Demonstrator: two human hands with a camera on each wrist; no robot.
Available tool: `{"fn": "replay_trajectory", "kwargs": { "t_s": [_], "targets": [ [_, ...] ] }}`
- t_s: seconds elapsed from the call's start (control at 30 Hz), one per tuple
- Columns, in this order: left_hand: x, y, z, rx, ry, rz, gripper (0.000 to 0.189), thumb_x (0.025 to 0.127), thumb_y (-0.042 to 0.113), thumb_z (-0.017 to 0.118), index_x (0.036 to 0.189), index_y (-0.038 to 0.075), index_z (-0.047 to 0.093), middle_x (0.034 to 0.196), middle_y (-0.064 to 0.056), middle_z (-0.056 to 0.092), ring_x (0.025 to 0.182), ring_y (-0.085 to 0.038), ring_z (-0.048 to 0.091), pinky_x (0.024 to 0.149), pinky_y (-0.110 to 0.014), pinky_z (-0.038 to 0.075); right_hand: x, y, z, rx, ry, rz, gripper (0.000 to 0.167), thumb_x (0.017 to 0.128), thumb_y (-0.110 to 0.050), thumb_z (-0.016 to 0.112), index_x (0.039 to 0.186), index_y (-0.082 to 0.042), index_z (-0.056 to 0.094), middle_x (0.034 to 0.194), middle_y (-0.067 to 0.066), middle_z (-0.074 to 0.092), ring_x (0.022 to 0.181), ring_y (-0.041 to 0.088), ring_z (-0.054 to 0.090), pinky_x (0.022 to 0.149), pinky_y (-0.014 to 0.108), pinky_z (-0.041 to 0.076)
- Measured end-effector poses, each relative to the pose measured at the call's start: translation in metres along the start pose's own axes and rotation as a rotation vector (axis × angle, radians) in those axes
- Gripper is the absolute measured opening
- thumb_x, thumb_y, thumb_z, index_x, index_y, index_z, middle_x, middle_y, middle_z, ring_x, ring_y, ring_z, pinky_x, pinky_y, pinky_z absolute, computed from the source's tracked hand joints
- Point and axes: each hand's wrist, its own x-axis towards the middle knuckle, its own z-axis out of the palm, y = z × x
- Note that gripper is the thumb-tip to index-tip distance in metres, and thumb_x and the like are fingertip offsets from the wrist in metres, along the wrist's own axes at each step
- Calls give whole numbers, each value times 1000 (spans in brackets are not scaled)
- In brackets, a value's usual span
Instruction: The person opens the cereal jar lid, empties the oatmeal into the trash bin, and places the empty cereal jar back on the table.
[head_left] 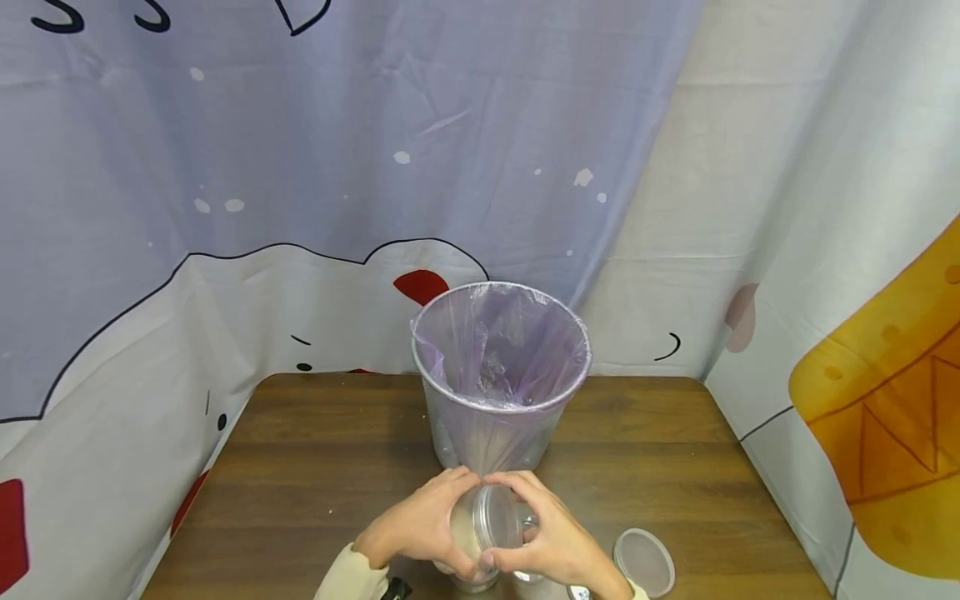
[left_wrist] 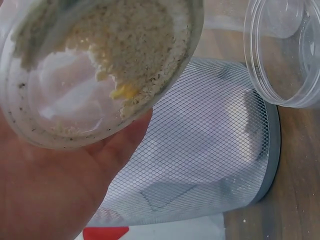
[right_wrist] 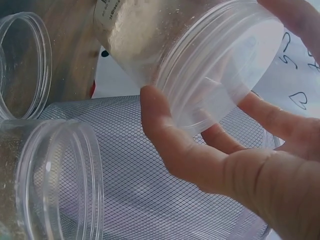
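Both hands hold a clear plastic jar (head_left: 463, 527), tilted on its side, with a pale crumbly powder inside. My left hand (head_left: 420, 525) grips the jar's bottom end, where yellow bits show among the powder in the left wrist view. My right hand (head_left: 551, 537) spans the clear ridged lid (head_left: 498, 518) at the other end, thumb and fingers round its rim. Beside them stands an open clear jar (right_wrist: 60, 185) with brownish contents low in it. A loose round lid (head_left: 645, 563) lies on the table to the right.
Just beyond the hands stands a mesh wastebasket (head_left: 442, 421) lined with a thin lilac bag (head_left: 517, 367). The brown wooden table (head_left: 300, 492) carries everything. A printed curtain (head_left: 300, 150) hangs behind and on both sides.
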Motion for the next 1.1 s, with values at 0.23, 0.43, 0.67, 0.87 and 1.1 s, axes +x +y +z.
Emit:
{"fn": "replay_trajectory", "kwargs": {
  "t_s": [0.23,0.43,0.67,0.87,1.1],
  "targets": [
    [-2,2,2,46,30,-23,83,51,56,78,121,21,49,105,16,45,97,-6,43,80,-26,46,0,1,-1,-53,-15,-5,71,74,-25,76,135,-23,39,131,-1,38,117,40,33,69,40,54],
    [-3,4,5,106,74,-15,86,52,55,78,124,19,48,107,15,46,97,-7,42,79,-26,47,1,3,-1,-58,-34,0,74,74,-24,75,136,-24,36,133,1,35,116,39,30,71,43,54],
    [-4,7,8,270,210,6,89,46,55,78,121,14,51,109,9,52,95,-10,45,81,-29,47,-1,3,3,-25,-18,73,82,75,-27,74,141,-33,25,139,6,28,122,43,30,74,36,53],
    [-7,10,16,461,320,42,92,43,56,79,119,11,52,110,1,53,97,-15,48,84,-34,48,1,4,8,-63,32,184,80,81,-40,66,144,-23,21,140,22,27,118,49,37,75,56,49],
    [-6,8,27,589,468,125,94,34,55,80,113,10,54,105,-2,53,92,-18,48,76,-31,47,3,3,9,140,44,267,69,86,-36,61,141,-16,25,137,29,26,103,36,53,59,34,54]
  ]
}}
